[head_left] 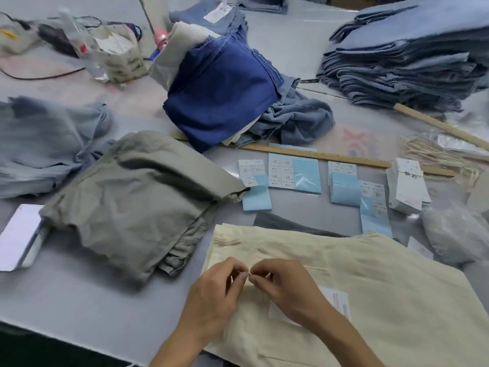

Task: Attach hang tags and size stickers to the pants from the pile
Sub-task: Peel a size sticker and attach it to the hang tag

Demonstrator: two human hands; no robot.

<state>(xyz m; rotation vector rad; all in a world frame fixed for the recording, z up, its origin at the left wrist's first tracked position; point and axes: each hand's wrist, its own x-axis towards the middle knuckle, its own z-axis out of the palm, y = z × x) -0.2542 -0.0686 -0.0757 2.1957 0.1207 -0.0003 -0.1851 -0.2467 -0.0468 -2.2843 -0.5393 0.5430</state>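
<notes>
Cream pants [383, 292] lie flat at the table's front right. Over their waistband my left hand [214, 295] and my right hand [285, 287] meet fingertip to fingertip, both pinching something tiny and pale, likely a tag string; it is too small to identify. A white hang tag [336, 303] lies on the cream fabric, partly hidden under my right hand. Size sticker sheets [281, 173] on light blue backing lie in a row beyond the pants. A bundle of white hang tags [407, 186] stands at the right, with loose cream strings [434, 154] behind it.
Folded grey-green pants [132, 205] sit to the left, with pale blue pants [45, 147] beyond them. Dark blue pants [222, 94] are heaped at centre back. A tall stack of blue pants [407, 56] fills the back right. A wooden ruler [330, 156] and a white notebook [18, 237] lie on the table.
</notes>
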